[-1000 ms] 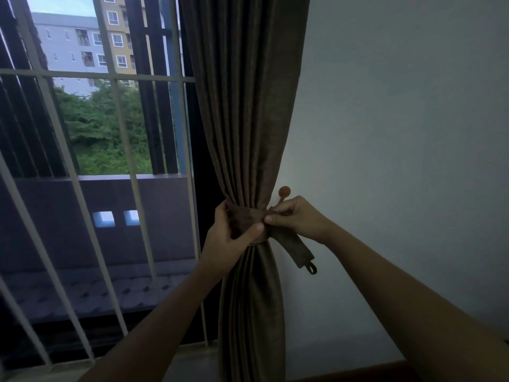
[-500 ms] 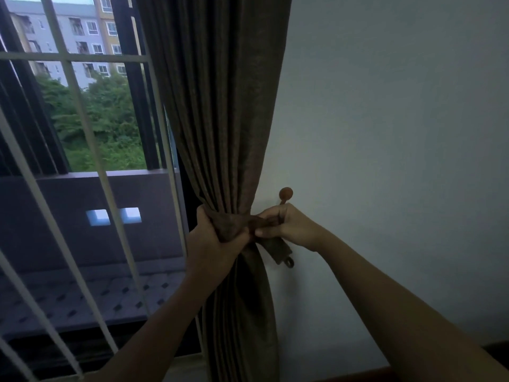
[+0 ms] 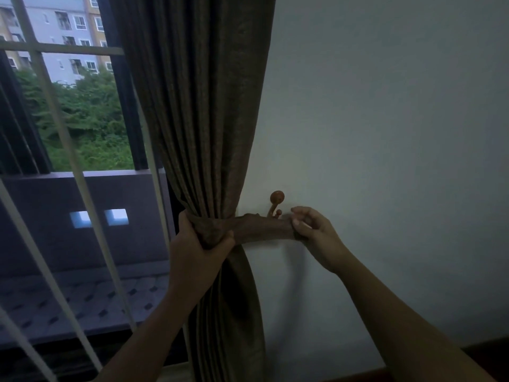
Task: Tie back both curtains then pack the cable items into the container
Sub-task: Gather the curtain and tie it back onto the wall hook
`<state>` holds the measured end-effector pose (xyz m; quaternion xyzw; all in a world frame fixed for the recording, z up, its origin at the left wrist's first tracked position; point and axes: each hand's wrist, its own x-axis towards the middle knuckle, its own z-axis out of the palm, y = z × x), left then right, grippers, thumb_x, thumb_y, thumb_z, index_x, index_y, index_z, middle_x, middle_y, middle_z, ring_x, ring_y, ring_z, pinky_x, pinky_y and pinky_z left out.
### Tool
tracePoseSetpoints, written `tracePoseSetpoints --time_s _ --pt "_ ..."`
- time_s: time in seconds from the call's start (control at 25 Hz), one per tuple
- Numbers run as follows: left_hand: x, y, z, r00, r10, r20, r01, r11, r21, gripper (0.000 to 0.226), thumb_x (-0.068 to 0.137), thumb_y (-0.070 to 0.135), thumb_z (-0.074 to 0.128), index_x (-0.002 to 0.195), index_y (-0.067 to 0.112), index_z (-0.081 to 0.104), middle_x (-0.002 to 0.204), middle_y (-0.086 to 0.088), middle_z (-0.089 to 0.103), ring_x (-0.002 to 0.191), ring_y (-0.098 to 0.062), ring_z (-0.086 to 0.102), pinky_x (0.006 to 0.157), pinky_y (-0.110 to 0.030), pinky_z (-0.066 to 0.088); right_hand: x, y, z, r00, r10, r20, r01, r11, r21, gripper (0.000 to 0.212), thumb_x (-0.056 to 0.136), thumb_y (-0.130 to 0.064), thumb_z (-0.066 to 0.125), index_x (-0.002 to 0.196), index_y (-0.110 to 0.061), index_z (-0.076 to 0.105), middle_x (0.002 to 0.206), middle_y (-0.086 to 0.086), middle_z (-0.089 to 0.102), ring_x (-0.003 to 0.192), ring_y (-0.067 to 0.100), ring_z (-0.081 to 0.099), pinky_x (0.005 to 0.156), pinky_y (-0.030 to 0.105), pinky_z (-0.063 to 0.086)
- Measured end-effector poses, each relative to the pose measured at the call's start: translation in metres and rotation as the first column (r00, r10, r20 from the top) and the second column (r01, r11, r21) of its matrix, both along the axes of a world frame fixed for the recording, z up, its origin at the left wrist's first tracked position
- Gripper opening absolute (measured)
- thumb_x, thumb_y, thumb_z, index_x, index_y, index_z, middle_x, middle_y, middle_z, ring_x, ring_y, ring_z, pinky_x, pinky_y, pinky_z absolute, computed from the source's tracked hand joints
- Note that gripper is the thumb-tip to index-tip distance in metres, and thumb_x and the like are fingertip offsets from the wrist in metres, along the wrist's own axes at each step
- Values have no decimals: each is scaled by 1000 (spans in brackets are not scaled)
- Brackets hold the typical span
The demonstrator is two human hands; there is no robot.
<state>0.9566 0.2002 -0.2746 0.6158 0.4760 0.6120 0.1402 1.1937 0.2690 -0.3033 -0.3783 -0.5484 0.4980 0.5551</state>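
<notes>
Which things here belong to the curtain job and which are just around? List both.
In the job: curtain, gripped by the left hand; tieback, its end pinched by the right hand; wall hook.
Just around: window bars, trees outside, wall.

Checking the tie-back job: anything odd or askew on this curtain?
Nothing damaged; the tieback isn't hooked. The right hand pinches its end beside the wall hook while the left hand grips the gathered curtain.
</notes>
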Motion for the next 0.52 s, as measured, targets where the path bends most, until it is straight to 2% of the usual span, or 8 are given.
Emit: tracePoseSetpoints --time_s 0.08,0.16,0.28,0.4,0.52 --pt "-1 1 0 1000 3 1 -3 1000 -2 45 71 5 77 103 12 45 83 21 51 74 11 48 59 3 40 1 3 3 985 20 -171 -26 999 -30 30 89 8 48 97 -16 63 90 1 67 93 23 59 80 33 49" --pt "-1 2 0 1000 10 -3 -10 1000 -2 45 70 6 77 100 13 44 82 21 51 74 11 48 58 3 40 -2 4 7 994 -14 -110 13 1000 -12 29 89 8 49 98 -17 61 90 -3 66 91 19 59 75 29 51" --pt "-2 3 -1 1000 9 -2 -9 1000 9 47 70 5 78 100 14 44 82 21 51 74 11 48 58 3 39 -9 8 13 988 -144 49 139 986 96 20 86 -1 61 97 -17 56 98 3 60 88 14 61 73 26 51" --pt "-2 2 -2 1000 11 1 -11 1000 20 48 69 5 78 101 15 43 83 23 51 73 13 46 58 3 39 -20 13 19 973 -218 68 202 960 192 15 84 -3 65 91 -14 58 89 3 63 83 10 63 77 24 52" --pt "-3 2 -4 1000 18 -6 -18 999 31 48 69 6 78 100 16 43 83 24 50 73 13 47 58 3 39 -28 17 18 958 -279 71 255 936 241 12 83 -5 66 90 -15 64 90 0 68 86 7 65 79 21 52"
